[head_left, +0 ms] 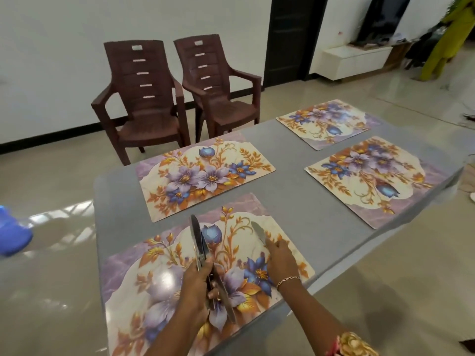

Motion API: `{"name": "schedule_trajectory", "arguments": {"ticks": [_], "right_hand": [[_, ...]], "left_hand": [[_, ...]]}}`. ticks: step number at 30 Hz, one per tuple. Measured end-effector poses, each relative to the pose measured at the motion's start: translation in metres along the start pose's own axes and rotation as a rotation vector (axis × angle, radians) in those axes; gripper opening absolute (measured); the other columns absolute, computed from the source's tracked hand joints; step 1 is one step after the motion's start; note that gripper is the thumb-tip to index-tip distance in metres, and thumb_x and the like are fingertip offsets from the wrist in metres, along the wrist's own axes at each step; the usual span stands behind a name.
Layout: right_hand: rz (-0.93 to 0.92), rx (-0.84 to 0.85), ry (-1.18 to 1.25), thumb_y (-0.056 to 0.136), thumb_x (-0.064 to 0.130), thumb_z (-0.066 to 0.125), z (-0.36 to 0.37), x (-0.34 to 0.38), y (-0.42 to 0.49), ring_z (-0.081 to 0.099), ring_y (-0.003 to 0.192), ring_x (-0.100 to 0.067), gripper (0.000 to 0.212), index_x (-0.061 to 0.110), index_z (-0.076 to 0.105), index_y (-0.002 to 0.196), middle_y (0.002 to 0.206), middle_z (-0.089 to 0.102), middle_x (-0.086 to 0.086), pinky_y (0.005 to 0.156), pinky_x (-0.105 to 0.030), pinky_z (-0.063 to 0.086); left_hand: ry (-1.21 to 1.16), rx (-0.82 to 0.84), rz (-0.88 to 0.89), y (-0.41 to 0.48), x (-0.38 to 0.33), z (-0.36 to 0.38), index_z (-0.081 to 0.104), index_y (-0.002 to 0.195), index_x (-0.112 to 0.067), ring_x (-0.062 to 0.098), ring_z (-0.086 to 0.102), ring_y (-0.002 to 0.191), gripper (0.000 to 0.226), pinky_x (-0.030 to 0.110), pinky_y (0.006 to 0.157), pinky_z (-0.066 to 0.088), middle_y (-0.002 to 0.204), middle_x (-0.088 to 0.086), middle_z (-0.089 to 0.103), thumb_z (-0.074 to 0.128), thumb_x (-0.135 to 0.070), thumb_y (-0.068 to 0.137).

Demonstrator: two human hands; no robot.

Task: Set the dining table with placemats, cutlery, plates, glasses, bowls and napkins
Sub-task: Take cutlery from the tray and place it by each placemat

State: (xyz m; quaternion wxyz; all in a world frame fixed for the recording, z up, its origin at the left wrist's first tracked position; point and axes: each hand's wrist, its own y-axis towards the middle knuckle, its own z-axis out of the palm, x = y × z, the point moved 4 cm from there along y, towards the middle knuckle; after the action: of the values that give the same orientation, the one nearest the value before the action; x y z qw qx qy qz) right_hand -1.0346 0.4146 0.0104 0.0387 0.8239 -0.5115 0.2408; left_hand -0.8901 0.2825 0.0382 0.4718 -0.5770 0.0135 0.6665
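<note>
Several floral placemats lie on the grey table (295,191). The nearest placemat (164,276) is under my hands. My left hand (196,286) grips a bundle of knives (198,242), blades pointing away from me, above the mat's middle. My right hand (281,258) rests on a single knife (258,231) at the mat's right side; its blade lies on the mat, its handle is hidden under my fingers. Other placemats lie at the far left (205,176), the right (377,181) and the far right (326,122), all bare.
Two brown plastic chairs (144,98) (218,83) stand beyond the table's far left edge against the wall. A blue object (12,235) is on the floor at left. A person in yellow-green clothes (447,39) stands at the far right near a white cabinet (354,60).
</note>
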Motion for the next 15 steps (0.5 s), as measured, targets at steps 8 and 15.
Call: {"name": "schedule_trajectory", "arguments": {"ticks": [8, 15], "right_hand": [[-0.244, -0.131, -0.053, 0.081, 0.008, 0.061, -0.016, -0.017, 0.013, 0.063, 0.088, -0.034, 0.026, 0.001, 0.066, 0.105, 0.102, 0.065, -0.017, 0.071, -0.032, 0.051], [-0.667, 0.087, -0.363, 0.067, 0.040, 0.070, -0.003, -0.041, 0.002, 0.066, 0.102, -0.015, 0.050, 0.016, 0.067, 0.110, 0.116, 0.067, 0.000, 0.080, -0.029, 0.054]], "left_hand": [[-0.027, -0.046, -0.053, 0.001, 0.011, 0.012, 0.051, 0.077, -0.005, 0.008, 0.034, 0.028, 0.027, 0.014, 0.029, 0.027, 0.059, 0.008, 0.055, 0.042, -0.019, 0.099], [-0.012, -0.084, -0.045, -0.004, 0.008, 0.016, 0.052, 0.078, -0.006, 0.008, 0.034, 0.031, 0.027, 0.013, 0.032, 0.027, 0.058, 0.006, 0.058, 0.039, -0.016, 0.100]]}}
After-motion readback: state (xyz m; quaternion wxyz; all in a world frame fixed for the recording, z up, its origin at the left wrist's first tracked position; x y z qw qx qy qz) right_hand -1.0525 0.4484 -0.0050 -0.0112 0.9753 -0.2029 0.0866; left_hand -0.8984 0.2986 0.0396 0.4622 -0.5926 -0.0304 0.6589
